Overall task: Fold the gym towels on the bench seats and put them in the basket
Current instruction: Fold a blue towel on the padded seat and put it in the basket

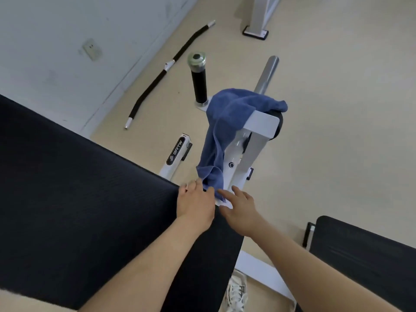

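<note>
A blue gym towel (227, 122) hangs crumpled over the white frame (254, 140) of a bench, its lower end drooping toward the black padded seat (90, 188). At that lower end my left hand (195, 201) pinches the towel's bottom corner at the seat's far edge. My right hand (239, 210) lies just right of it, fingers straight, fingertips touching the towel's hem. No basket is in view.
A second black pad (364, 257) sits at the lower right. On the beige floor lie a long black curved bar (166, 70), an upright black-grip handle (198, 82) and a chrome post (267, 73). The wall runs along the left. My white shoe (236, 293) shows below.
</note>
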Demonstrator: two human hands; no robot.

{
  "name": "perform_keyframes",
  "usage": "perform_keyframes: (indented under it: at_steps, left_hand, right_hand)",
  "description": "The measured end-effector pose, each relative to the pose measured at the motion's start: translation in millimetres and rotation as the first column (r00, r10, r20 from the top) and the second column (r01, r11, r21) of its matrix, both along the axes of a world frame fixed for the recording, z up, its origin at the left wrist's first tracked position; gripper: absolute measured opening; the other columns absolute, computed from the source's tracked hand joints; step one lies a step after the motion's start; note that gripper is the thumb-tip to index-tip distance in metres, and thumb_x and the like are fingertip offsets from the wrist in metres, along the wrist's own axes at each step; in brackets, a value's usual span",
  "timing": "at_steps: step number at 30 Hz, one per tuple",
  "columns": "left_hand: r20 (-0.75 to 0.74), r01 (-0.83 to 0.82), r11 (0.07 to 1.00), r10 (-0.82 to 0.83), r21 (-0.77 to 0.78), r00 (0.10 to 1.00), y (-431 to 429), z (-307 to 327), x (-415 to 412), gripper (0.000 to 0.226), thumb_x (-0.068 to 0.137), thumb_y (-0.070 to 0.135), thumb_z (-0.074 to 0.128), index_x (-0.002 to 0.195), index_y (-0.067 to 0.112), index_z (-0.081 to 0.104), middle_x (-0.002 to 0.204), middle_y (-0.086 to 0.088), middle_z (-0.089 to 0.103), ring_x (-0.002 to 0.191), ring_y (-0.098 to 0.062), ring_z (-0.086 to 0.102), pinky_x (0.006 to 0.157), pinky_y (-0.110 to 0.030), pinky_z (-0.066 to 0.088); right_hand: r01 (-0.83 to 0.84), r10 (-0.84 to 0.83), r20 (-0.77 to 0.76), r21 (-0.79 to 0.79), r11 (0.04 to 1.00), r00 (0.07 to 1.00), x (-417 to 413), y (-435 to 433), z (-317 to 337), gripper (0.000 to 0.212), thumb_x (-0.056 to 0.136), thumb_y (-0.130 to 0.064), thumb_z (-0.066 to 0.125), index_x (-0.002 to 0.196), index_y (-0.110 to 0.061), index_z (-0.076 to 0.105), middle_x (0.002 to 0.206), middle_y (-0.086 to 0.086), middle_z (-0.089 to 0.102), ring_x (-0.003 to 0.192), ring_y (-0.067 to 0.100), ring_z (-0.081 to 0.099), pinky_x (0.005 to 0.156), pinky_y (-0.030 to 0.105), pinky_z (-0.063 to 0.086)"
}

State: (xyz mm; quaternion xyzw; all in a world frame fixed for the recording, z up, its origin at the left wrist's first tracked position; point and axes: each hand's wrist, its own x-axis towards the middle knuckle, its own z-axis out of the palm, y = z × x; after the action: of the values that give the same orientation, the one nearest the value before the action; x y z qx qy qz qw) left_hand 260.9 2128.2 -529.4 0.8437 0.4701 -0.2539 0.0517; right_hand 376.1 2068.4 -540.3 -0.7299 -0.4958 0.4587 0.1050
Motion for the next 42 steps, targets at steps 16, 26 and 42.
perform_keyframes:
  at_steps: [16,26,42]
  left_hand:
    - [0.588,-0.349,0.520,0.800,-0.780,-0.122,19.9,53.7,4.8,0.036,0.089,-0.006,0.042,0.089,0.023,0.063,0.084,0.002,0.069,0.081,-0.014,0.065,0.070,-0.023,0.051]
    - [0.545,-0.115,0.742,0.580,-0.661,0.606,-102.9,226.4,19.3,0.012,0.079,0.032,0.074,0.085,0.021,0.071,0.068,0.014,0.064,0.064,0.003,0.058,0.062,-0.012,0.044]
    - [0.808,-0.626,0.769,0.449,-0.131,0.382,-421.7,419.7,-53.4,0.011,0.090,0.026,0.053,0.085,0.032,0.061,0.083,0.009,0.065,0.080,-0.014,0.062,0.073,-0.034,0.054]
  right_hand:
    - [0.757,-0.680,-0.393,0.068,0.650,0.619,51.5,17.8,37.8,0.024,0.077,0.009,0.057,0.087,-0.013,0.060,0.080,0.006,0.063,0.066,0.016,0.054,0.059,0.022,0.045]
    - [0.296,-0.273,-0.138,0.188,0.936,0.952,117.6,-100.6,228.7,0.036,0.082,0.004,0.037,0.069,-0.007,0.069,0.073,0.015,0.066,0.060,0.011,0.052,0.052,0.019,0.040]
    - [0.041,0.183,-0.676,0.301,0.953,0.714,57.0,-371.5,443.6,0.027,0.096,-0.002,0.042,0.097,0.001,0.069,0.066,0.007,0.041,0.053,0.012,0.026,0.059,0.033,0.015]
